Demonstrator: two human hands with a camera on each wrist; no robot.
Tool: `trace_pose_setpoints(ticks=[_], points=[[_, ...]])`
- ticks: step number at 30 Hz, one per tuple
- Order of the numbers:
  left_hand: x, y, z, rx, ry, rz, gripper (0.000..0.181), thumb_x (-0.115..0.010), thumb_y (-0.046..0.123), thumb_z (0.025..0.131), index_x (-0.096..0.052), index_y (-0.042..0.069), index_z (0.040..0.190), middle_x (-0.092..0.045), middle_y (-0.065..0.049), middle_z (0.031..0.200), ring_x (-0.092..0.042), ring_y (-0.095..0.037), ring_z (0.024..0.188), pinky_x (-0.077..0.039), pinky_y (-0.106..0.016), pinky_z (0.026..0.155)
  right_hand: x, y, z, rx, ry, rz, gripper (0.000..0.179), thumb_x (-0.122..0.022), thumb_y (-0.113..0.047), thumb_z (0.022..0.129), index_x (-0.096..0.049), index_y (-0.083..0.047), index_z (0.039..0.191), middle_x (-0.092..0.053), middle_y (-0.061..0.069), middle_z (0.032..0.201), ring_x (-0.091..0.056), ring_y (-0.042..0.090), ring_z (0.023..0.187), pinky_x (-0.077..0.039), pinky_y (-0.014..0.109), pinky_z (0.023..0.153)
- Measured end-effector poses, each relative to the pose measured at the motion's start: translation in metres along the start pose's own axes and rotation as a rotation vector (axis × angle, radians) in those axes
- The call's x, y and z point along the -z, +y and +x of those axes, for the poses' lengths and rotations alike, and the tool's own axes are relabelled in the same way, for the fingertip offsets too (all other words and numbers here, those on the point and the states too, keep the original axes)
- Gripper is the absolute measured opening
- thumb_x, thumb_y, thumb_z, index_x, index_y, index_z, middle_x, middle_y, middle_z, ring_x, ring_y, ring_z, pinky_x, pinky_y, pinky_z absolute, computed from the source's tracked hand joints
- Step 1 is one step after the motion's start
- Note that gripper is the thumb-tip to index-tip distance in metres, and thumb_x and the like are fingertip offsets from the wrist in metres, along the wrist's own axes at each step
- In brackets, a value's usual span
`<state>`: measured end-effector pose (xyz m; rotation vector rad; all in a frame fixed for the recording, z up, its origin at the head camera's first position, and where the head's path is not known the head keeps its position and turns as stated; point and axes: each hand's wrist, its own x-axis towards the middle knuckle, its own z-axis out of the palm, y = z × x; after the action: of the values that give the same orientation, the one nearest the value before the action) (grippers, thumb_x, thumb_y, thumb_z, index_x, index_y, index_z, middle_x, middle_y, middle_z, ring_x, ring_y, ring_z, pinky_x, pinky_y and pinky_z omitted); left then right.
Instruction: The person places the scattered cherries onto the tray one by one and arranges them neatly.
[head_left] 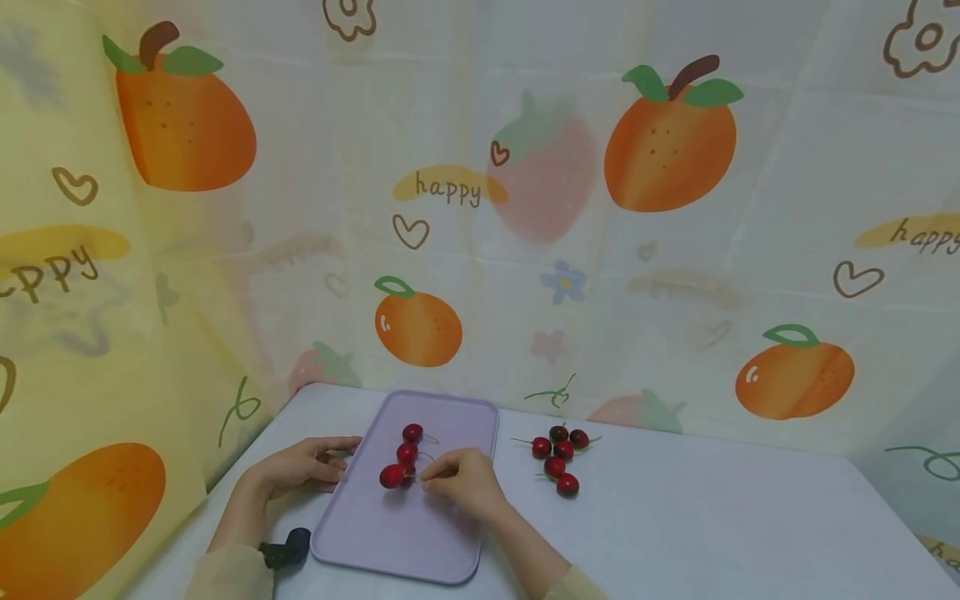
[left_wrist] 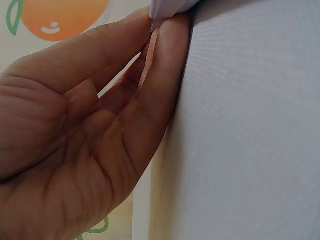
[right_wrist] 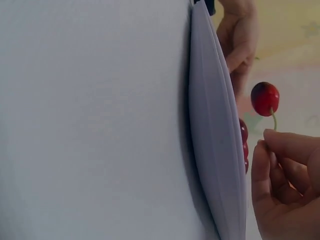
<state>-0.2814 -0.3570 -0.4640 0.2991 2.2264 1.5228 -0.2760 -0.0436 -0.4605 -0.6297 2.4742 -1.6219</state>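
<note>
My right hand pinches the thin stem of a red cherry between thumb and fingertip. In the right wrist view that cherry hangs off its stem above the rim of the lilac tray. Three other cherries sit in a line on the tray, and the held one partly covers the nearest of them. At the tray's left edge, my left hand rests on the white table, its fingertips touching the tray's side; the left wrist view shows this contact up close.
Several dark red cherries with stems lie in a loose cluster on the table, right of the tray. A black device is at the left wrist. Behind the table hangs a fruit-printed curtain, which also runs along the left side.
</note>
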Motion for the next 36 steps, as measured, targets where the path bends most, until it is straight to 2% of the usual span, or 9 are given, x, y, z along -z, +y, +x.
trace_pose_setpoints(ticks=[5, 17, 19, 26, 36], points=[[0.001, 0.001, 0.000, 0.010, 0.003, 0.002, 0.069, -0.062, 0.009, 0.092, -0.030, -0.003, 0.152, -0.054, -0.008, 0.115, -0.055, -0.011, 0.095, -0.056, -0.022, 0.080, -0.007, 0.002, -0.001, 0.002, 0.000, -0.002, 0.006, -0.078, -0.006, 0.077, -0.079, -0.006, 0.083, -0.076, 0.007, 0.079, -0.057, 0.002, 0.062, -0.049, 0.018, 0.055], [0.000, 0.001, -0.001, -0.010, -0.005, -0.007, 0.069, -0.061, 0.007, 0.092, -0.028, -0.005, 0.152, -0.049, -0.020, 0.131, -0.056, -0.009, 0.094, -0.056, -0.022, 0.079, -0.018, 0.007, -0.005, 0.012, -0.005, -0.012, 0.005, -0.080, -0.004, 0.075, -0.078, -0.005, 0.079, -0.074, 0.008, 0.075, -0.055, 0.001, 0.060, -0.046, 0.015, 0.054], [0.000, 0.001, -0.001, -0.008, -0.005, -0.007, 0.070, -0.061, 0.007, 0.092, -0.028, -0.005, 0.152, -0.050, -0.019, 0.130, -0.057, -0.009, 0.093, -0.056, -0.022, 0.079, -0.018, 0.007, -0.006, 0.018, -0.002, -0.011, 0.005, -0.080, -0.003, 0.074, -0.078, -0.004, 0.079, -0.074, 0.008, 0.074, -0.055, 0.001, 0.059, -0.046, 0.014, 0.054], [0.002, -0.002, 0.000, 0.016, 0.005, 0.008, 0.070, -0.061, 0.007, 0.091, -0.029, -0.003, 0.152, -0.055, -0.007, 0.108, -0.054, -0.012, 0.094, -0.056, -0.022, 0.079, -0.021, 0.007, -0.007, 0.033, 0.001, -0.044, 0.005, -0.080, -0.003, 0.074, -0.077, -0.005, 0.077, -0.073, 0.007, 0.072, -0.053, 0.000, 0.059, -0.045, 0.015, 0.054], [0.002, -0.002, 0.001, 0.015, 0.007, -0.003, 0.069, -0.062, 0.008, 0.091, -0.030, -0.003, 0.152, -0.054, -0.006, 0.105, -0.054, -0.012, 0.093, -0.056, -0.022, 0.079, -0.019, 0.005, -0.007, 0.052, -0.003, -0.071, 0.005, -0.080, -0.002, 0.073, -0.077, -0.004, 0.077, -0.073, 0.007, 0.072, -0.053, -0.002, 0.059, -0.045, 0.015, 0.055]])
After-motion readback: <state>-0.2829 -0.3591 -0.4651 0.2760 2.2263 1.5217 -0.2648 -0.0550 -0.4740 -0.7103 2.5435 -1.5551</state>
